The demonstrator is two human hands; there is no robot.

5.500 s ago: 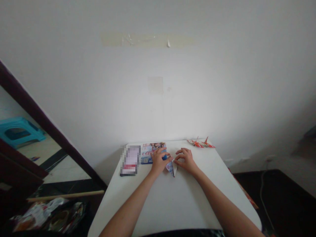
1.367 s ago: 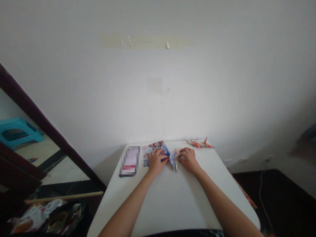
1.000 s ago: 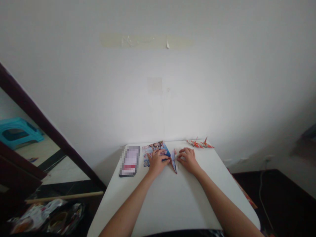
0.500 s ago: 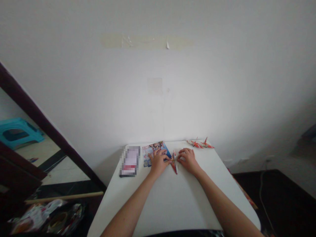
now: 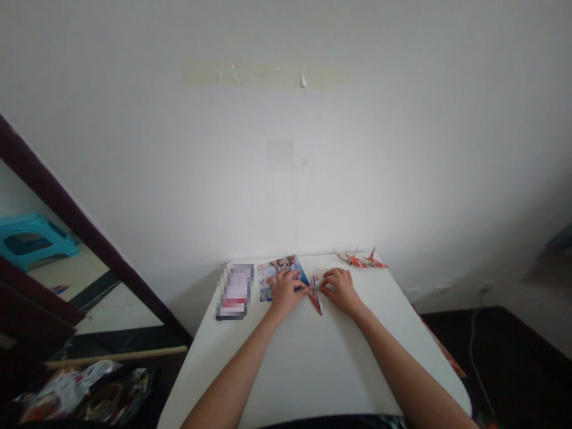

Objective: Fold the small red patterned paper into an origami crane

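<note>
A small piece of folded origami paper stands between my hands in narrow, pointed flaps, with red, blue and white print showing. My left hand pinches its left side between thumb and index finger. From the right, my right hand has its fingertips pressed together at the paper's other edge. The exact grip of the fingertips is too small to see well. Under my left hand lies a printed blue flyer, partly covered by the fingers.
Two red-and-white folded paper cranes sit at the back right of the white table. A pixelated phone lies on the left. The wall rises behind. A blue stool shows in the mirror at left.
The paper's flaps, wider and paler before, have been folded into a narrower shape with red print showing. The flyer has turned slightly under my left hand. My right hand has barely moved.
</note>
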